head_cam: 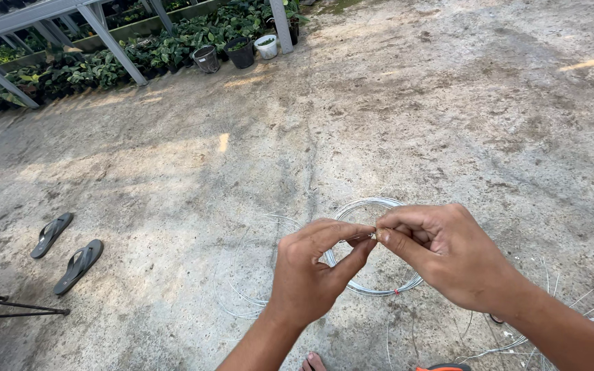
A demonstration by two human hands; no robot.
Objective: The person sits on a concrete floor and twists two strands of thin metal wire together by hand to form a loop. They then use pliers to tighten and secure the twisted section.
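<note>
both hands meet above the coil of silver wire [379,288] that lies on the concrete floor [448,124] — the left hand [307,275] comes up from below with thumb and forefinger pinched together, and the right hand [441,251] reaches in from the right with its fingertips pressed against the left's. between the two pinches sits a small piece of thin wire [372,235], clamped by both hands at once; it is too fine to tell how it is bent. the coil is directly beneath the hands, partly hidden by them, with a small red mark on its near edge. looser loops of wire [242,302] spread on the ground just left of the coil, and more stray strands [558,323] lie to its right, under the right forearm. well to the left of the coil rest a pair of grey flip-flops [67,251]. far beyond the coil, at the floor's edge, stand potted plants [238,48] — beside them a slanted metal frame [111,41].
</note>
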